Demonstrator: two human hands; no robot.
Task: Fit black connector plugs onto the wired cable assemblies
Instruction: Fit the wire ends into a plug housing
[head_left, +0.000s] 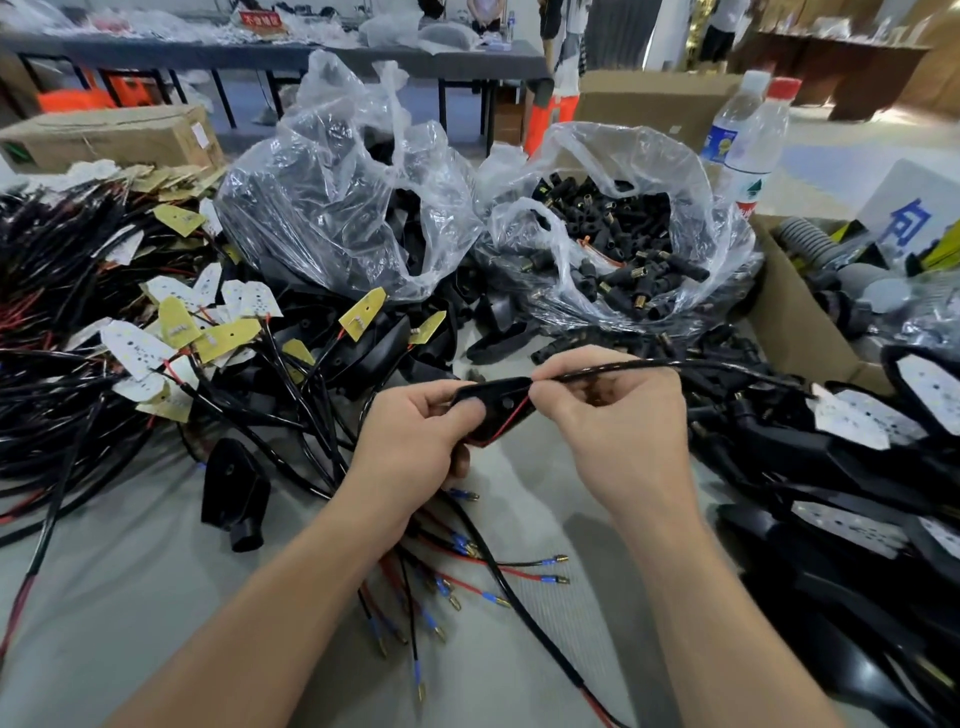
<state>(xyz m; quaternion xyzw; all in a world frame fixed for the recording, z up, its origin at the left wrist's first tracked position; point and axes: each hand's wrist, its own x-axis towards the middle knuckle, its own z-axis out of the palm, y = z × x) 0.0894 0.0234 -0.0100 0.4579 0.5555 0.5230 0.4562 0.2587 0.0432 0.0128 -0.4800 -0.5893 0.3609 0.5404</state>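
My left hand grips a flat black plastic housing in the middle of the view, with a red wire running along its lower edge. My right hand pinches a black sheathed cable right at the housing's right tip; the cable runs off to the right. Below my hands lies a bundle of red and black wires with brass terminals. A clear bag of small black connector plugs stands behind at right. A loose black housing lies to the left.
A heap of cable assemblies with yellow and white boards fills the left. Another clear bag of black parts stands behind. Finished black assemblies pile up at right beside a cardboard box and two water bottles.
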